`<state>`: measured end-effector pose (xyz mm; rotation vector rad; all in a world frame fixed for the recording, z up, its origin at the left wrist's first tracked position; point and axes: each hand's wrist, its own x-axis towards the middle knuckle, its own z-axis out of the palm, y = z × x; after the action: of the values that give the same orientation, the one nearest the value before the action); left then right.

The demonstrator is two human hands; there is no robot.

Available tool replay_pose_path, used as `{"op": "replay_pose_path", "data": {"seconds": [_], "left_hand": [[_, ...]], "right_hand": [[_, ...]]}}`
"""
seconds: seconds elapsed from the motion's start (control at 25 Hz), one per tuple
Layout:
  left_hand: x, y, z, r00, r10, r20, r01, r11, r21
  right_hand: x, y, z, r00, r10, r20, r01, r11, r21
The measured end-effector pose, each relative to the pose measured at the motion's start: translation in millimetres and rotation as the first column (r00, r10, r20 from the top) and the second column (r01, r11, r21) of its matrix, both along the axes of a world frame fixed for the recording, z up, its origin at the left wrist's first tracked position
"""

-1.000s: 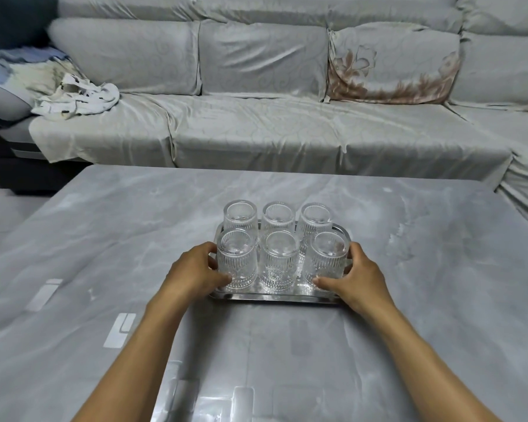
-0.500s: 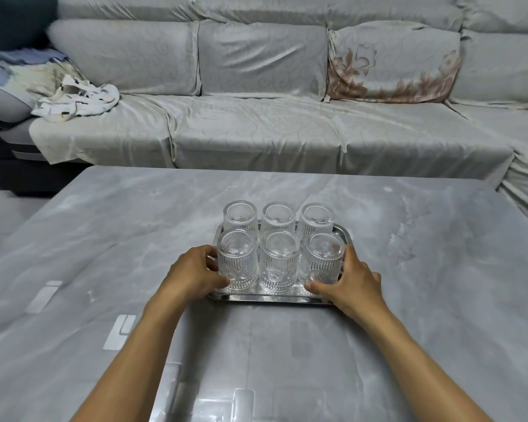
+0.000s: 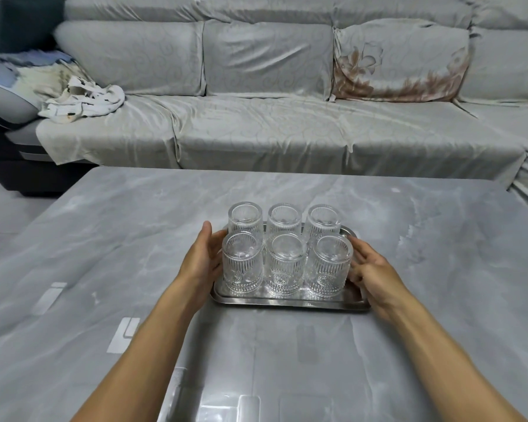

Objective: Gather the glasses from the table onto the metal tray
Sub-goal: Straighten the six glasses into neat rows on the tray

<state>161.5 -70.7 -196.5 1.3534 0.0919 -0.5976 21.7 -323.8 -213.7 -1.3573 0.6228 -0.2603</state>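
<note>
Several clear ribbed glasses stand upside down in two rows of three on the metal tray (image 3: 290, 302), which rests on the grey marble table (image 3: 104, 239). The front row runs from the front-left glass (image 3: 242, 266) to the front-right glass (image 3: 328, 266). My left hand (image 3: 202, 259) lies at the tray's left end, thumb up, fingers stretched alongside the left glasses. At the right end my right hand (image 3: 371, 271) has spread fingers touching the front-right glass and the rim. Neither hand closes around anything that I can see.
A long grey covered sofa (image 3: 287, 126) runs behind the table's far edge, with a crumpled white cloth (image 3: 83, 100) on its left seat. Bare tabletop surrounds the tray on every side.
Both hands have left the front glasses and slid outward and farther back to the tray's short ends, fingers now straightened. The tray and glasses have stayed in place.
</note>
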Motion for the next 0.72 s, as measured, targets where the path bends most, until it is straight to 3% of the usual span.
{"op": "replay_pose_path", "data": {"seconds": [0.12, 0.48, 0.56, 0.6, 0.64, 0.68, 0.72], "left_hand": [[1.0, -1.0, -0.1, 1.0, -0.017, 0.014, 0.017, 1.0, -0.004], [-3.4, -2.5, -1.5, 0.997, -0.051, 0.052, 0.05, 0.999, 0.013], [-4.5, -1.0, 6.9, 0.981, -0.005, 0.194, -0.012, 0.996, 0.089], [-2.8, 1.7, 13.0, 0.931, -0.029, 0.363, -0.046, 0.98, 0.196], [-1.1, 4.6, 20.7, 0.825, -0.133, 0.549, -0.072, 0.939, 0.336], [-0.3, 4.2, 28.3, 0.673, -0.289, 0.681, -0.106, 0.873, 0.476], [0.1, -1.9, 34.3, 0.51, -0.456, 0.729, -0.155, 0.785, 0.599]], "right_hand": [[2.4, -0.1, -5.7, 0.999, 0.001, 0.036, -0.003, 0.999, 0.051], [6.1, 5.2, -5.9, 1.0, 0.007, 0.015, -0.007, 1.0, -0.02], [4.6, 5.3, 5.4, 0.998, -0.043, 0.043, 0.046, 0.997, -0.06], [4.1, 3.6, 14.0, 0.995, -0.07, 0.077, 0.08, 0.987, -0.136], [4.2, 2.2, 25.1, 0.991, -0.077, 0.11, 0.105, 0.956, -0.274], [6.1, 2.6, 37.1, 0.99, -0.054, 0.133, 0.11, 0.879, -0.465], [9.9, 6.5, 46.8, 0.992, -0.008, 0.125, 0.09, 0.739, -0.668]]}}
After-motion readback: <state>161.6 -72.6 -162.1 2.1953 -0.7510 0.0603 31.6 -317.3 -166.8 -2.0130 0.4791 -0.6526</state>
